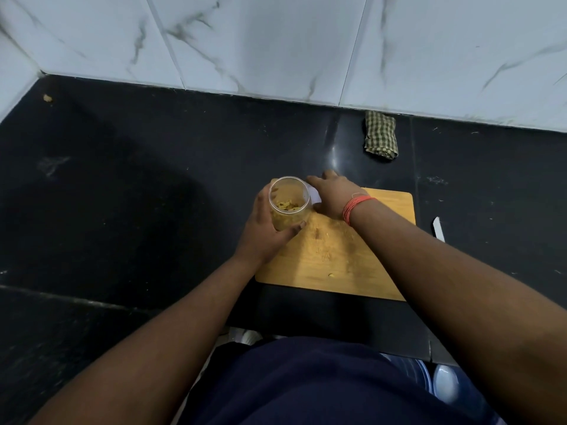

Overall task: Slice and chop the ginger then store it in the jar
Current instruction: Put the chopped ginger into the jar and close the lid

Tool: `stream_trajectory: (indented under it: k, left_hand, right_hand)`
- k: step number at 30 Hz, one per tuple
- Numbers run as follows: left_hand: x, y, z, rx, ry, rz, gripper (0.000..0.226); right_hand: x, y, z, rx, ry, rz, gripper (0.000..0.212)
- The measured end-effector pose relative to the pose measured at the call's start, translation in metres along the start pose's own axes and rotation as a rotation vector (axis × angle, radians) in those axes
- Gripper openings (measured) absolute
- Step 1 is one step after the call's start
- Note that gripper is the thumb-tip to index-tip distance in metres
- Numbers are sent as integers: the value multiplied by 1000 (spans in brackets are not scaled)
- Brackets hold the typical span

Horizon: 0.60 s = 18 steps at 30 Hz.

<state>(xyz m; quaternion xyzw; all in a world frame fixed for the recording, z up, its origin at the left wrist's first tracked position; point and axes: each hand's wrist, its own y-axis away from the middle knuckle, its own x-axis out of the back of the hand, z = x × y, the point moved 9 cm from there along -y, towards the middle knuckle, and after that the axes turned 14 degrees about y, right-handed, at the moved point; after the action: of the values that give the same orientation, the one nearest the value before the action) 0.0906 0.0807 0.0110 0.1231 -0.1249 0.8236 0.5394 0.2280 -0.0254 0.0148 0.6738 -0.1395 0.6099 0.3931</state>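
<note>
White marble-veined tiles back a black stone tabletop (pixel 153 185), where a wooden cutting board (pixel 352 262) lies with a few ginger scraps (pixel 325 256) scattered on it. At the board's far left corner stands the clear jar (pixel 289 201), open-topped, chopped ginger (pixel 288 205) lying in its bottom — the left hand (pixel 267 228) is wrapped around its side, thumb at the near wall. The right hand (pixel 333 194), an orange thread at the wrist, rests just beside the jar over something white; whether it grips it I cannot tell. A knife (pixel 438 229) lies right of the board, a checked cloth (pixel 380 136) near the wall.
</note>
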Motion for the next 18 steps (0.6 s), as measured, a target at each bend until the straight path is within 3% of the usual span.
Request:
stream_trajectory:
  k: [5, 9, 13, 18]
  left_hand:
    - [1, 0, -1, 5, 11, 16, 100]
    - [1, 1, -2, -2, 9, 31, 100]
    - [0, 0, -2, 2, -1, 22, 101]
    - [0, 1, -3, 4, -11, 21, 101]
  right_hand:
    - [13, 44, 6, 8, -153, 359, 34]
    - [-20, 87, -14, 221, -249, 306, 8]
    - [-48, 117, -28, 340, -236, 265, 5]
    - [-62, 134, -37, 370, -121, 340, 11]
